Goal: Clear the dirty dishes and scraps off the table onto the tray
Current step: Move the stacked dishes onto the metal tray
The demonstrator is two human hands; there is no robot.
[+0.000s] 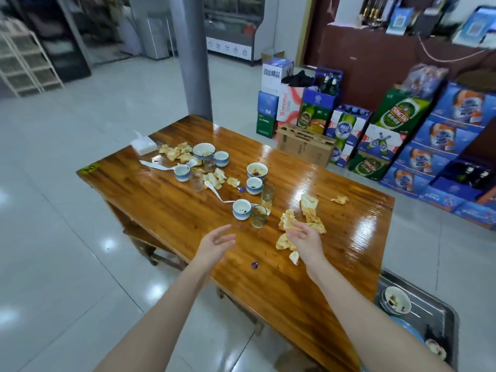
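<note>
Currently, both arms reach out over the near end of the wooden table (166, 200). The left hand (216, 247) hovers palm-inward, fingers loosely spread, holding nothing. The right hand (304, 238) is likewise open with fingers curled slightly; it sits directly above a pile of bread scraps (288, 220), and contact with them cannot be confirmed. More scraps (308, 204) lie just beyond the right hand. Between and ahead of the two hands stand a small cup (241, 209) and a drinking glass (259, 216), side by side. Farther from the hands are a dirty bowl (257, 170), another cup (254, 185) and a far cluster of dishes (204, 151) amid scraps. Below and to the right of the right forearm, off the table edge, a metal tray (429, 302) already holds a used bowl (396, 300).
</note>
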